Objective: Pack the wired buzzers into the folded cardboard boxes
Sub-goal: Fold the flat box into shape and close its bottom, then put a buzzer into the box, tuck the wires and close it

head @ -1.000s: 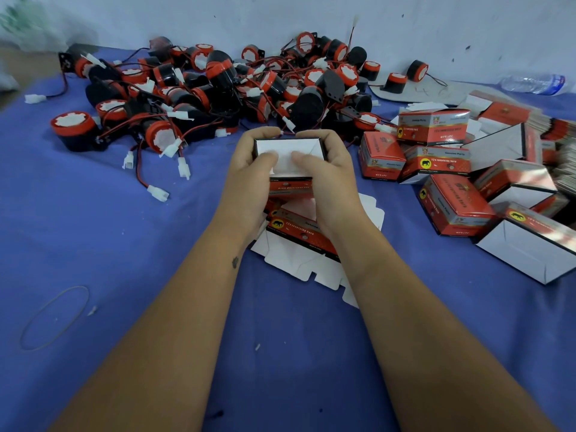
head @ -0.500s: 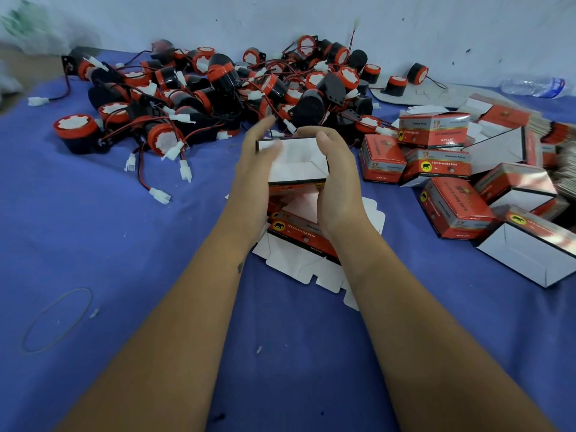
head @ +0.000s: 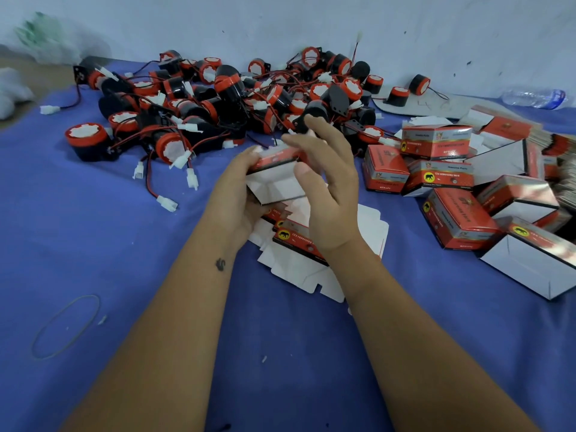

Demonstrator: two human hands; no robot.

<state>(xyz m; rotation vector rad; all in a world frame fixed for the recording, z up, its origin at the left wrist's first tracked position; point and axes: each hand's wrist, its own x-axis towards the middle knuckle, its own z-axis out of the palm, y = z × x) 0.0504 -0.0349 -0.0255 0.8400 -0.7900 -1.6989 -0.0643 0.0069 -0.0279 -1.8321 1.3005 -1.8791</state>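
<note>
Left hand (head: 237,194) grips a red-and-white cardboard box (head: 276,176) from below, fingers curled round it. Right hand (head: 330,182) rests against its right side, fingers relaxed and spread. Buzzer pile (head: 218,101) lies just behind.

A heap of wired buzzers (head: 224,101) sprawls across the far side of the blue cloth, black drums with red caps and white paper faces, their red-and-black leads tangled and tipped with white plugs. One red cardboard box (head: 276,177) is up off the cloth, tilted, its white flaps showing underneath. Below it lie flat unfolded box blanks (head: 311,263), white side up. To the right sits a cluster of folded boxes (head: 452,188), red with a yellow elephant mark, some lying open-ended.
</note>
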